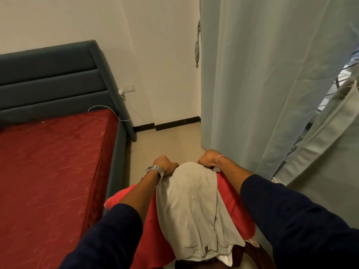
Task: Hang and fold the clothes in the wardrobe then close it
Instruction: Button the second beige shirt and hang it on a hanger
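A beige garment point(190, 206) hangs down in front of me, over a red garment point(147, 226) that shows on both sides of it. My left hand point(165, 164), with a metal watch on the wrist, grips the beige garment's top left edge. My right hand point(208, 158), with a thread bracelet, grips its top right edge. Both fists are curled tight. The fabric wardrobe point(252, 84) with pale grey-green cover stands at the right; its front flap point(330, 133) hangs partly open, showing a dark frame inside.
A bed with a red mattress point(48, 171) and grey-blue padded headboard point(48, 74) fills the left. A white cable point(108, 110) runs from a wall socket point(129, 87) onto the mattress. A narrow strip of beige floor point(165, 140) lies between bed and wardrobe.
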